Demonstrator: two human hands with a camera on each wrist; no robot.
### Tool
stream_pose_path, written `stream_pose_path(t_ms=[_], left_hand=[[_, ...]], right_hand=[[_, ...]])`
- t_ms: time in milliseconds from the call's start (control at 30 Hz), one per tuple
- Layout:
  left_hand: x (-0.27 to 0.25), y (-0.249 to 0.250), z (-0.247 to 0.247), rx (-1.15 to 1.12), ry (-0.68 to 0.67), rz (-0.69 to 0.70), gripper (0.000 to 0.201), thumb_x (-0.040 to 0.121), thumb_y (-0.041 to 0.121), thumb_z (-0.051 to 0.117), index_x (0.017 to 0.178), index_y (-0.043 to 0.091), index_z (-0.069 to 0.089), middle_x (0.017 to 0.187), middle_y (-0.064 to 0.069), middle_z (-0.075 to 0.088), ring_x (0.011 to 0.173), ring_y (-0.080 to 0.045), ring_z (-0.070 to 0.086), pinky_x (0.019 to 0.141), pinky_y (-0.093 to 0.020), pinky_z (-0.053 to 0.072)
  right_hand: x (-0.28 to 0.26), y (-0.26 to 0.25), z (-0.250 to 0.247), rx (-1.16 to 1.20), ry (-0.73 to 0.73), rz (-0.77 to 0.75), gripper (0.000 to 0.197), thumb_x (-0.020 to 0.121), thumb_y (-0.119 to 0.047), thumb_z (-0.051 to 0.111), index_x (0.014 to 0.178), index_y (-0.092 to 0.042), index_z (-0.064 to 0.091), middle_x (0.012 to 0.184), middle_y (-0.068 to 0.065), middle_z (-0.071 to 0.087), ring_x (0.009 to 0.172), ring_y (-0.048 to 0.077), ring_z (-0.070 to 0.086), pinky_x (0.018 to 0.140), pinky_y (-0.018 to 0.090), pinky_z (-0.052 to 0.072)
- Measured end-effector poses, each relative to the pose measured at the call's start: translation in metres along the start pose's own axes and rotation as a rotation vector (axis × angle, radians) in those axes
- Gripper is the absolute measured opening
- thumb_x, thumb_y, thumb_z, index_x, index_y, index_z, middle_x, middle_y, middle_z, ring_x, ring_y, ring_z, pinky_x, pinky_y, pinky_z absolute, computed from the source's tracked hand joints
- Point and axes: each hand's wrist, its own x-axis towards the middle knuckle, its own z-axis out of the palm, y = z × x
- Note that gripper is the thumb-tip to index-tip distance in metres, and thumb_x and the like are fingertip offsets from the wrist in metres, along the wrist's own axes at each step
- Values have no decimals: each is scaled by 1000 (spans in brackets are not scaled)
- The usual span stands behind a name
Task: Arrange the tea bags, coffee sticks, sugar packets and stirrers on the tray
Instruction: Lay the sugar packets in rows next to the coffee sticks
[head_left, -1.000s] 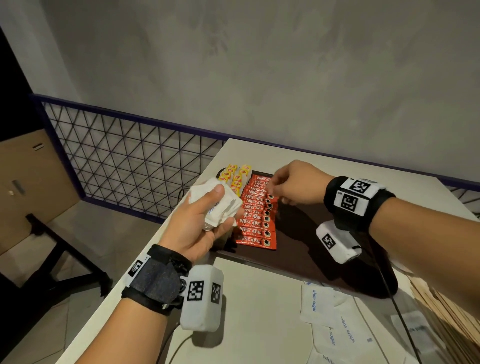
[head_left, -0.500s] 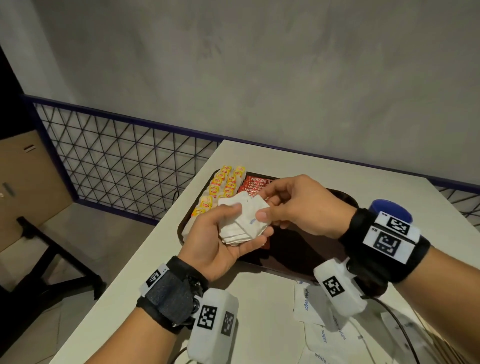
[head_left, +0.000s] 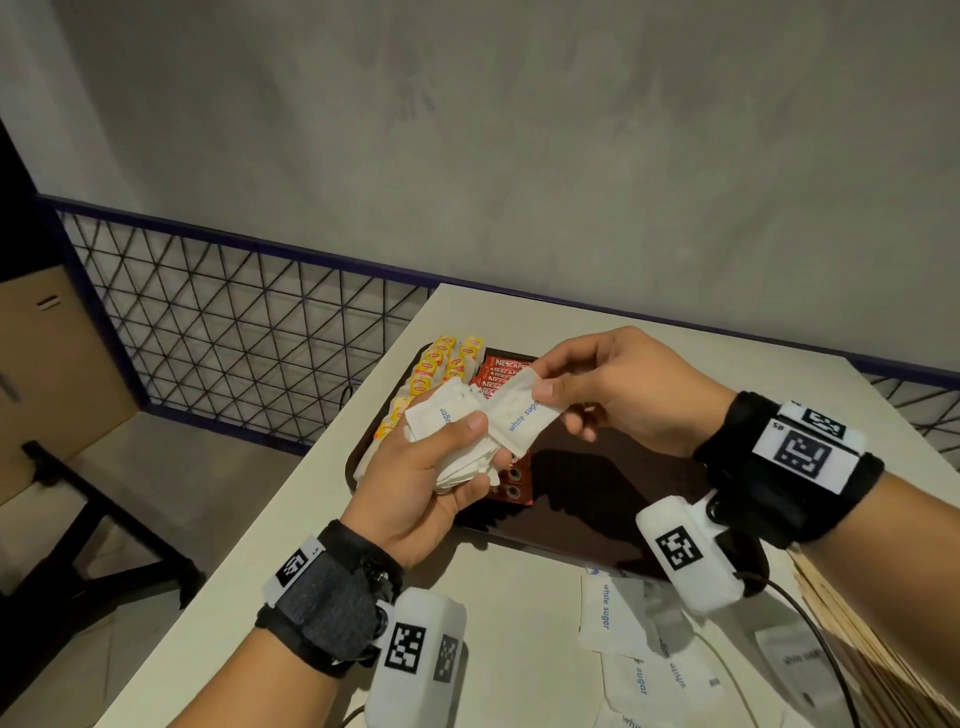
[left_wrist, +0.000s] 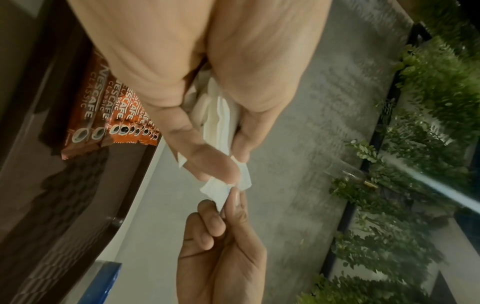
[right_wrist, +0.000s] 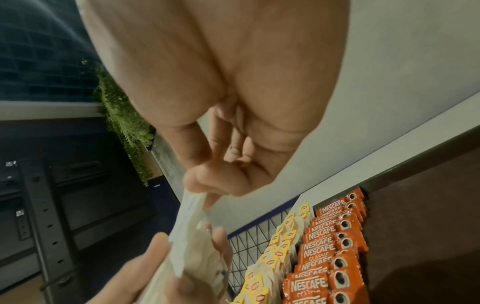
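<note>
My left hand (head_left: 483, 447) grips a stack of white sugar packets (head_left: 447, 415) above the near left part of the dark brown tray (head_left: 623, 493). My right hand (head_left: 543, 376) pinches the top corner of one sugar packet (head_left: 522, 415), whose lower end still touches the stack. The left wrist view shows that pinch (left_wrist: 228, 203) on the packet's corner (left_wrist: 215, 187). On the tray lie yellow tea bags (head_left: 441, 364) in two rows at the left and red coffee sticks (head_left: 501, 371) beside them, also in the right wrist view (right_wrist: 330, 246).
Several loose sugar packets (head_left: 605, 613) lie on the white table in front of the tray. Wooden stirrers (head_left: 857, 623) are piled at the right edge. The tray's right half is bare. A metal mesh railing (head_left: 234, 312) runs along the table's left.
My right hand came back from the coffee sticks to the stack in my left hand, took one sugar packet and now draws it up to the right. Both hands rose slightly.
</note>
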Motion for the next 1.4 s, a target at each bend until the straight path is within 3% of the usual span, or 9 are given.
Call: stream_pose_path(t_ms=[100,200,367,567,667,833,967,1067,1400], left_hand=[[0,1,0,-12,-3,-13,45,88,15,68,133,16,61,119,-21,73,72,-24,73,46,-21,55],[2,-3,0,16,0,-17,58,87,18,74,142,16,55,124,-22,70,80,-26,74,50,-23,57],[1,-10,0,74,-1,44,68,81,4,77,142,22,52,125,-17,71,80,-23,74,52,-22,56],[4,-8,-4,154,33,98,64,88,-6,69,142,22,52,121,-19,71,75,-22,70,51,-23,52],[5,-10,-5,196,32,111,67,86,-7,72,143,21,50,121,-21,70,77,-26,69,52,-26,53],[2,-9,-1,172,46,93,65,83,-6,73,137,25,53,116,-17,73,79,-26,71,53,-28,55],[1,-6,-1,158,76,72,60,84,-5,73,133,26,57,101,-14,74,82,-27,72,53,-27,56],[1,-5,-1,145,87,59,61,84,-4,74,134,26,57,101,-14,75,84,-29,72,53,-27,55],[5,0,-1,23,124,18,66,73,13,79,136,15,58,108,-19,72,84,-28,72,48,-23,56]], right_hand=[[2,0,-1,86,10,31,11,95,5,65,105,6,70,92,30,73,58,18,59,51,26,50],[1,2,1,222,9,82,15,93,13,61,105,3,60,68,14,70,61,26,68,56,31,61],[-3,9,8,238,-19,96,33,88,18,65,102,-7,50,108,37,68,81,44,74,60,41,65],[-5,19,11,-15,-9,-60,34,82,13,76,103,-1,53,99,34,70,96,40,75,79,51,64],[-4,17,14,9,7,-53,34,86,1,78,115,-2,62,100,30,73,92,38,76,72,44,63],[6,14,-2,-209,58,-16,16,87,-10,81,102,-7,79,83,7,78,59,6,65,54,18,52],[37,14,-44,-297,253,-29,4,89,-19,81,90,-15,82,73,-5,77,53,5,61,53,19,51],[69,25,-78,-428,339,30,7,89,-22,81,87,-16,80,80,2,78,58,14,68,65,30,62],[152,68,-97,-710,223,237,9,90,-19,78,93,-10,78,98,7,77,79,19,69,55,25,55]])
